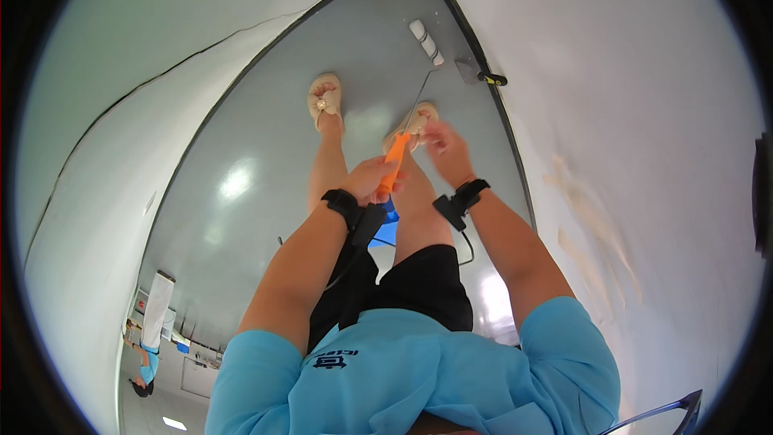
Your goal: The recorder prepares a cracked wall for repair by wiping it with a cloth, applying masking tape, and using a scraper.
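Note:
My left hand (372, 178) is closed around the orange handle (394, 163) of a paint roller. From the handle a thin metal rod runs away from me to the end of the white roller sleeve (427, 42), which has dark stripes and is low by the floor. Beside the handle, on its right, my right hand (447, 151) is slightly blurred; its fingers look loosely bent and apart, with nothing visible in them. A scraper (467, 71) with a wide blade and a black and yellow handle lies at the foot of the right wall.
White walls (628, 113) rise close on both sides and meet at a far corner above the grey floor (266, 137). Pale patches mark the right wall. Something blue (385, 234) is below between my legs. Another person (147, 362) is at the far lower left.

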### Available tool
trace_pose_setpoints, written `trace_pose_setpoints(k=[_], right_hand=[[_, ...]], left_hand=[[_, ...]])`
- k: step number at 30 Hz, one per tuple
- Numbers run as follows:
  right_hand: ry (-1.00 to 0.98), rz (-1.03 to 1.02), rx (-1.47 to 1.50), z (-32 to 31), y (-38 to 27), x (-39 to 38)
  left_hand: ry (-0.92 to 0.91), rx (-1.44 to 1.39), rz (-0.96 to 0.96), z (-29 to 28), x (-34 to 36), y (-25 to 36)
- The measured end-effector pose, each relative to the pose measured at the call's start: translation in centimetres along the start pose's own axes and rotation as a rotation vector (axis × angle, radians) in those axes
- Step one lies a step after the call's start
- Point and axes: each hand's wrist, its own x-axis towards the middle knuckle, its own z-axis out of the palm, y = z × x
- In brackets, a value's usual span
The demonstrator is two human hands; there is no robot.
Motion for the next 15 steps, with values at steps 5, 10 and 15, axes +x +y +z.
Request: trace_pose_setpoints(k=[5, 10, 15], right_hand=[[0.623, 0.515, 0.358, -8.2, 13.6, 7.8], [0.594, 0.877, 0.500, -12.0, 20.7, 14.6], [0.782, 0.923, 0.554, -10.9, 21.9, 17.1]], left_hand=[[0.047, 0.155, 0.085, 0.1, 0.6, -0.6], [0.141, 0.401, 0.108, -3.2, -4.4, -2.0], [0.309, 0.523, 0.070, -3.7, -9.3, -2.8]])
